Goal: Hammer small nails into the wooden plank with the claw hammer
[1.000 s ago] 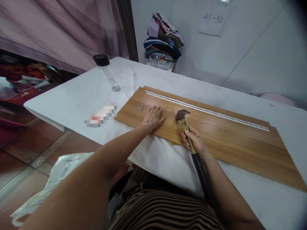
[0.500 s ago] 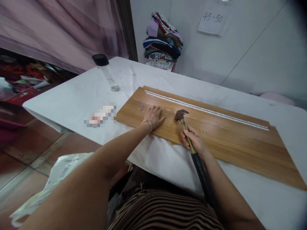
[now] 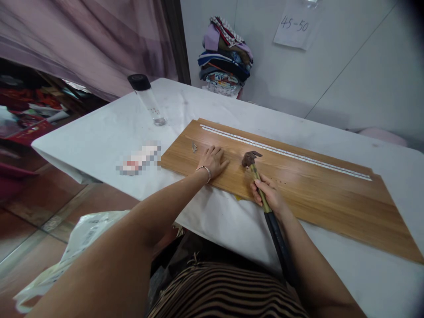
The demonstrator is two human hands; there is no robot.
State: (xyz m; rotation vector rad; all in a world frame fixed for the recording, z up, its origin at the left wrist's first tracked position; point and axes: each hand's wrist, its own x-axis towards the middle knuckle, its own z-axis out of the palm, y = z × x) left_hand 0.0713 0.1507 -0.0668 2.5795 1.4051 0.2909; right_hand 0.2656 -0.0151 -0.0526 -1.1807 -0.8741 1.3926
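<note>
A long wooden board (image 3: 314,190) lies on the white table (image 3: 109,132). My left hand (image 3: 214,161) rests flat on the board's near left part, fingers stretched out, a bracelet on the wrist. My right hand (image 3: 269,194) is wrapped round the shaft of a claw hammer (image 3: 251,159), whose rusty head sits just above the board between the two hands. A few small nails (image 3: 194,147) lie on the board left of my left hand. A thin white strip (image 3: 285,153) runs along the board's far edge. A row of small holes shows right of my right hand.
A clear bottle with a black cap (image 3: 147,99) stands at the table's far left. A blurred small packet (image 3: 139,158) lies left of the board. A stack of folded clothes (image 3: 225,57) sits against the wall. A plastic bag (image 3: 76,247) hangs below the table's left.
The hammer head has shifted only slightly over the board. Both hands stay in place.
</note>
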